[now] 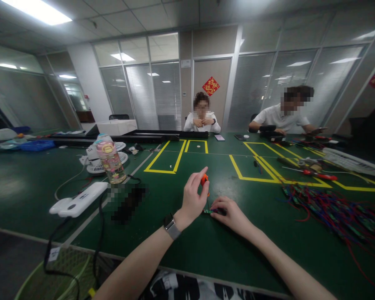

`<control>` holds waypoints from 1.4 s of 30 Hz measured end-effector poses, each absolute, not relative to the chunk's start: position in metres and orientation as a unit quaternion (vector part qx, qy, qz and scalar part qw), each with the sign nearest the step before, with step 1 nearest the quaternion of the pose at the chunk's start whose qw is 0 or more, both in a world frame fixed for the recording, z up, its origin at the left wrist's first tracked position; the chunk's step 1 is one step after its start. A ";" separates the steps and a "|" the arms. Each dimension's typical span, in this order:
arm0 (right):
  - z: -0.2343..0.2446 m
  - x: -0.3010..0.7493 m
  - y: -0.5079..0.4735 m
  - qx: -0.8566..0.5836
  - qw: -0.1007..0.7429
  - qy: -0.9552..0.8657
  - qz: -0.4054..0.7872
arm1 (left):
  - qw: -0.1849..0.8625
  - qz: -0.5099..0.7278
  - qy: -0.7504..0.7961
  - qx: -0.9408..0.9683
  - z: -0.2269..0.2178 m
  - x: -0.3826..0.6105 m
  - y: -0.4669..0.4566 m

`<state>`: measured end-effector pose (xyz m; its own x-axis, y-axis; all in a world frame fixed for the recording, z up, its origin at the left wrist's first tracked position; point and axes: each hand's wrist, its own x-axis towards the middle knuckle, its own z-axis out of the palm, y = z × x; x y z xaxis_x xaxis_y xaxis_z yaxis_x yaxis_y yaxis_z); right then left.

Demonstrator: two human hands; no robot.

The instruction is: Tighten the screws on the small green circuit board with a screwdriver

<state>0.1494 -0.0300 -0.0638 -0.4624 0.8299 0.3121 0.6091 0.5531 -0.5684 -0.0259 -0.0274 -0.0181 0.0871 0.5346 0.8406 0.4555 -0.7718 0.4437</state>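
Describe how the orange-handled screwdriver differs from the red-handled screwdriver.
The orange-handled screwdriver stands nearly upright in the left hand; the red-handled screwdriver lies on the table. The orange handle is partly covered; the red handle is exposed. Both have slim shafts.

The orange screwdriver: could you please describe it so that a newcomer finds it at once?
Over the big green table, just below the picture's centre, find the wearer's left hand, watch on wrist. It holds the orange screwdriver roughly upright, its thin shaft pointing down at a small circuit board beside the right hand. Unlike the red screwdriver lying farther right, this one is held.
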 end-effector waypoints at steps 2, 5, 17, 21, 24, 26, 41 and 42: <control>-0.064 0.149 -0.030 -0.434 0.288 -0.832 0.192 | 0.019 0.592 0.336 0.732 -0.018 -0.025 -0.027; -0.065 0.150 -0.029 -0.432 0.288 -0.833 0.191 | 0.009 0.589 0.339 0.733 -0.017 -0.026 -0.027; -0.066 0.149 -0.029 -0.437 0.281 -0.834 0.187 | 0.020 0.580 0.339 0.740 -0.018 -0.027 -0.028; -0.067 0.150 -0.029 -0.438 0.280 -0.834 0.187 | 0.029 0.584 0.335 0.739 -0.018 -0.026 -0.027; -0.067 0.150 -0.029 -0.436 0.283 -0.833 0.188 | -0.004 0.598 0.346 0.723 -0.018 -0.028 -0.025; -0.067 0.150 -0.029 -0.436 0.285 -0.832 0.189 | -0.004 0.595 0.349 0.724 -0.018 -0.028 -0.025; -0.068 0.150 -0.028 -0.434 0.287 -0.833 0.191 | 0.041 0.578 0.345 0.738 -0.019 -0.027 -0.027; -0.068 0.150 -0.028 -0.433 0.286 -0.833 0.191 | 0.041 0.580 0.344 0.737 -0.019 -0.027 -0.027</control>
